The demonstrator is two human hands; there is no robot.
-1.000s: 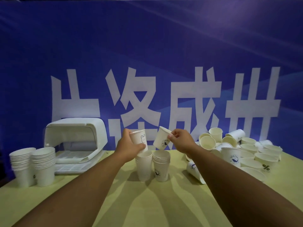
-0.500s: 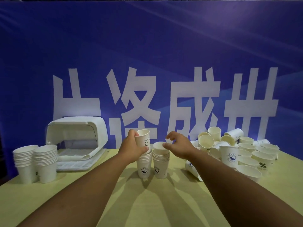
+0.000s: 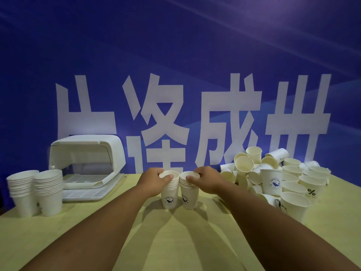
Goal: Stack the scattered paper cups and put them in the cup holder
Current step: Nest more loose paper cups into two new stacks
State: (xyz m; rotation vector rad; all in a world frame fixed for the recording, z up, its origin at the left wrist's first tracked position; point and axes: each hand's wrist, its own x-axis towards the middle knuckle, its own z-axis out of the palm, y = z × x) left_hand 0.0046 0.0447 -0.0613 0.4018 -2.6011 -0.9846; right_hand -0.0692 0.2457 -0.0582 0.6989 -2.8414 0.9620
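Two cup stacks (image 3: 169, 194) — left hand (image 3: 154, 179), right hand (image 3: 209, 178) gripping.

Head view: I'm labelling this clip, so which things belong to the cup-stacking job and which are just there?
Job: left hand gripping left middle stack; right hand gripping right middle stack; loose cups; finished stacks; cup holder.
Just there: table; blue banner.

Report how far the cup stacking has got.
Done: two tall stacks beside the cup holder. In hand: left hand grips the top of the left short stack, right hand the right short stack. Left: the pile of loose cups; no stack shows in the holder yet.
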